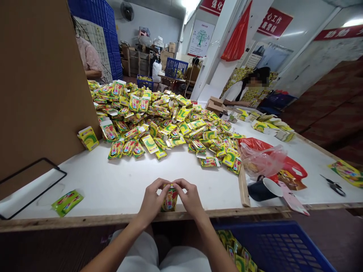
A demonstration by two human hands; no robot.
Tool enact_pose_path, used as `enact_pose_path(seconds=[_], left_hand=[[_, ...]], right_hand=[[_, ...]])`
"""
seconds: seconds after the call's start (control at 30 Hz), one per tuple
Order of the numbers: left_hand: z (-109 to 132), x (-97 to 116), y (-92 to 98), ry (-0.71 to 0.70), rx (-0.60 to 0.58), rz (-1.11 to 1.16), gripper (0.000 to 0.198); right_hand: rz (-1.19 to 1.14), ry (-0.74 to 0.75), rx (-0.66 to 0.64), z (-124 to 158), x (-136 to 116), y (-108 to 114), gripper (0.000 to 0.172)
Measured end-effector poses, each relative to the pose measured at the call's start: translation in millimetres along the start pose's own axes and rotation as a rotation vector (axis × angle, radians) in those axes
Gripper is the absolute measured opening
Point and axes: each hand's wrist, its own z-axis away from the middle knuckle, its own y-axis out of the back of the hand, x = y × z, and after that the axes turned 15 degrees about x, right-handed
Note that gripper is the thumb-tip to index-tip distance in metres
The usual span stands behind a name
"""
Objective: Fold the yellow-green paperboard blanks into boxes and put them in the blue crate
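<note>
A small yellow, green and red printed box (pixel 170 200) stands upright at the table's front edge, between my hands. My left hand (pixel 153 197) pinches its top edge from the left, thumb and fingers closed. From the right, my right hand (pixel 187 195) grips the same top edge, its thumb close to the other thumb. The fingers cover the box's top, so I cannot see whether the flap is closed. Beyond my hands lies a big heap of similar small boxes (pixel 153 109), some with white flaps sticking up.
A tall brown cardboard sheet (pixel 42 75) stands at left, near a green packet (pixel 67 202). Right of a wooden strip (pixel 243 185) are a dark cup (pixel 263 189), a red plastic bag (pixel 292 162) and scissors (pixel 336 187). A blue crate (pixel 283 241) holds boxes below. Other people sit further back.
</note>
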Motion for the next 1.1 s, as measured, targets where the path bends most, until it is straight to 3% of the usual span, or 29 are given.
enact_pose_path(seconds=[0.13, 0.3, 0.5, 0.63, 0.7, 0.8, 0.87, 0.93, 1.0, 1.1], left_hand=[[7, -5, 4.5, 0.03, -0.033, 0.095, 0.016], [13, -10, 7.4, 0.069, -0.076, 0.127, 0.015], [16, -15, -0.5, 0.124, -0.104, 0.111, 0.034], [17, -13, -2.5, 0.141, -0.113, 0.188, 0.034], [18, -13, -0.8, 0.126, -0.13, 0.222, 0.045], [16, -17, 2.2, 0.111, -0.121, 0.212, 0.055], [12, -21, 2.2, 0.164, -0.096, 0.206, 0.046], [9, -23, 0.6, 0.228, -0.107, 0.197, 0.034], [7, -23, -0.7, 0.238, -0.151, 0.158, 0.025], [8, -19, 1.2, 0.201, -0.165, 0.092, 0.018]], right_hand=[[-0.108, -0.064, -0.034, 6, 8, 0, 0.013], [-0.284, -0.198, 0.019, 18, 21, -5, 0.008], [-0.204, -0.219, -0.03, 26, 14, -15, 0.027], [-0.119, -0.179, 0.057, 31, 0, -16, 0.021], [-0.03, -0.153, 0.08, 33, -9, 6, 0.021], [0.235, -0.204, 0.012, 31, -13, 72, 0.023], [0.46, -0.238, 0.014, 23, -4, 120, 0.018], [0.578, -0.223, 0.119, 6, 15, 152, 0.021], [0.527, -0.249, 0.254, -19, 40, 160, 0.028], [0.47, -0.275, 0.505, -63, 78, 140, 0.039]])
